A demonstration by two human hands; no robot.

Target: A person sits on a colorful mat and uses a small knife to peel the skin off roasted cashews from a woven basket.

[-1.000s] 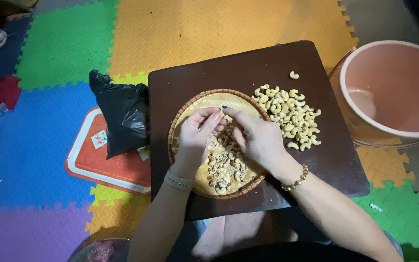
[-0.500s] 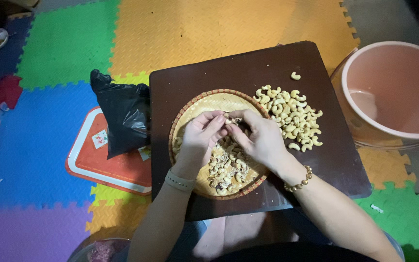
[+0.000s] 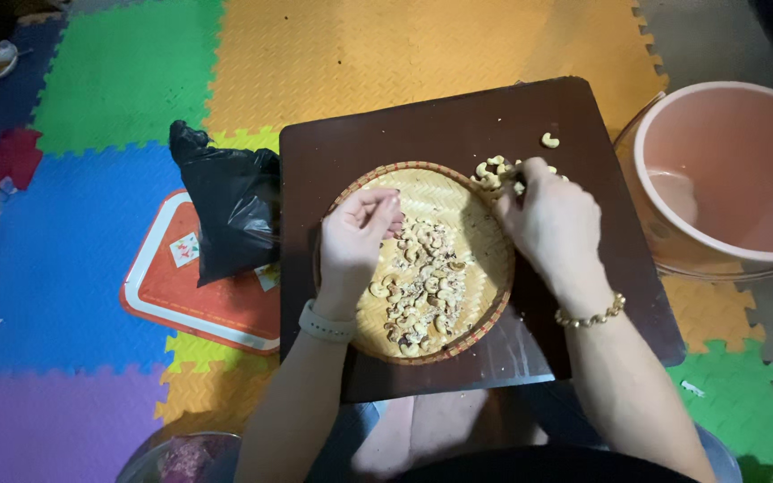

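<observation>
A round woven tray (image 3: 458, 201) lies on a dark brown board (image 3: 386, 134) and holds a scatter of cashew nuts (image 3: 422, 295). My left hand (image 3: 358, 241) hovers over the tray's left half, fingers curled toward the nuts; whether it pinches one I cannot tell. My right hand (image 3: 552, 224) reaches over the tray's right rim onto a pile of peeled cashews (image 3: 494, 170) on the board and hides most of that pile. One single cashew (image 3: 549, 140) lies apart near the board's far right corner.
A large pink tub (image 3: 726, 179) stands right of the board. A black plastic bag (image 3: 230, 210) sits on a red tray (image 3: 199, 286) to the left. Coloured foam mats (image 3: 127, 80) cover the floor. A bowl (image 3: 181, 456) shows at the bottom left.
Both hands were together over the tray's middle. My right hand has moved right onto the cashew pile on the board, while my left hand stayed over the tray.
</observation>
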